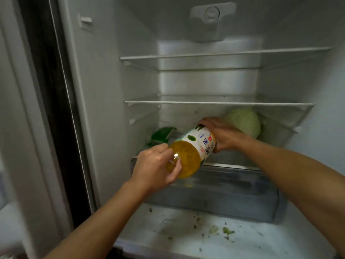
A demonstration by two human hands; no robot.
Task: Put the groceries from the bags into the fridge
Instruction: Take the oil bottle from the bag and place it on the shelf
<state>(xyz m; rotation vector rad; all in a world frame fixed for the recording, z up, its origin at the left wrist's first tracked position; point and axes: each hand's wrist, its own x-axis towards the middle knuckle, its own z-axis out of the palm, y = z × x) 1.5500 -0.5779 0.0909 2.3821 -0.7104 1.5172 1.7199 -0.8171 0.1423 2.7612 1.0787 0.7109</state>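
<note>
White walls of an open fridge [112, 71] fill the view, with a round control dial [211, 14] set in the ceiling at the back. Two glass shelves span the compartment, the upper shelf [224, 54] and the middle shelf [218, 103], both bare as far as the view shows. Under the middle shelf, on the lowest level, a pale green cabbage [246, 122] sits toward the right rear, and a green packet [162, 135] lies at the left rear, well apart from it. Below that level is a clear drawer [224, 191], and the white ledge in front of it is strewn with small green vegetable scraps [226, 230].

Between the packet and the cabbage, a bottle [197, 144] of yellow liquid with a white and green label is held on its side at the front of the lowest level, base toward the camera and neck pointing into the fridge. Its far end is hidden, so I cannot tell whether it touches the surface. The left hand [155, 165] has its fingers curled against the rim of the base. The right hand [220, 135] grips the bottle's upper end, just in front of the cabbage, covering the cap.
</note>
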